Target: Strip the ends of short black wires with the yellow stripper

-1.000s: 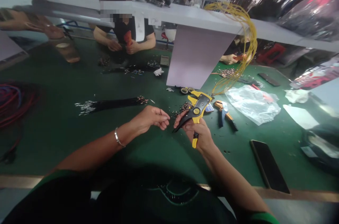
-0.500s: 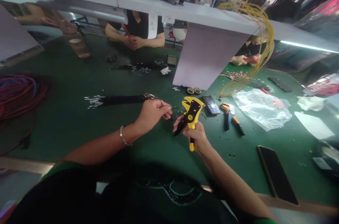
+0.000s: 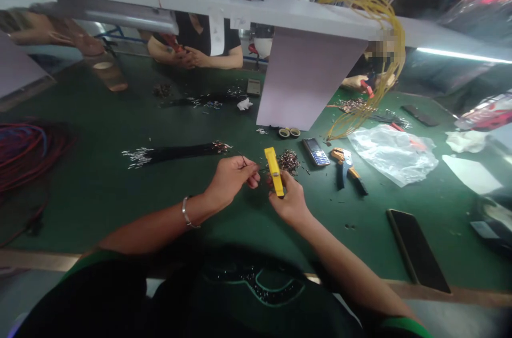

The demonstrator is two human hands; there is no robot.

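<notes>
The fingers of the left hand (image 3: 230,179) are pressing together, pinching a thin black wire (image 3: 243,161) whose far end is fading from view near a yellow wire stripper (image 3: 274,171). The fingers of the right hand (image 3: 292,200) are curling around the stripper's lower end, holding it upright and edge-on, so only its yellow spine is showing and its jaws are hidden. This hold seems to be keeping the tool close to the wire. Just beyond the tool, a small heap of metal terminals (image 3: 288,161) is lying on the green-topped surface (image 3: 344,252), within easy reach. A silver bracelet (image 3: 185,212) is circling the left wrist. To the left, a long bundle of black wires with silver ends (image 3: 176,153) is lying straight, its ends fanned out. To the right, a small mobile phone (image 3: 316,151) and orange-handled pliers (image 3: 346,167) are resting near a clear plastic bag (image 3: 392,154). Yellow wires (image 3: 394,45) are draping from a white shelf (image 3: 280,10). Across the surface, a co-worker's hands (image 3: 188,59) are working, but what they are holding is hard to make out.
</notes>
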